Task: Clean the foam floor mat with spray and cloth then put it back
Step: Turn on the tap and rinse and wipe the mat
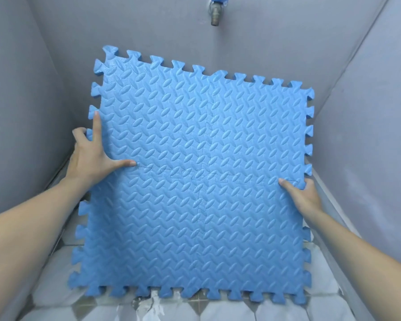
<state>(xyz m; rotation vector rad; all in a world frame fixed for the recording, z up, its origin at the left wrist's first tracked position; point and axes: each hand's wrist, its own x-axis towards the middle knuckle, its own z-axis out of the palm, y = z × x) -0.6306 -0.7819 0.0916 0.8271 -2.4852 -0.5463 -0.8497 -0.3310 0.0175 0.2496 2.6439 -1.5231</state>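
Observation:
A big blue foam floor mat [195,177], made of interlocked puzzle tiles with a leaf-pattern surface, fills the middle of the head view, held up and tilted in front of a grey wall. My left hand [90,156] grips its left edge, thumb and forefinger spread on the front face and the other fingers behind. My right hand [303,195] grips the right edge, thumb on the front and fingers wrapped around the rim. No spray bottle or cloth is in view.
Grey walls [368,123] close in on the left, back and right. A metal tap [215,12] juts from the back wall above the mat. Below lies a wet tiled floor [148,309] with white and grey tiles.

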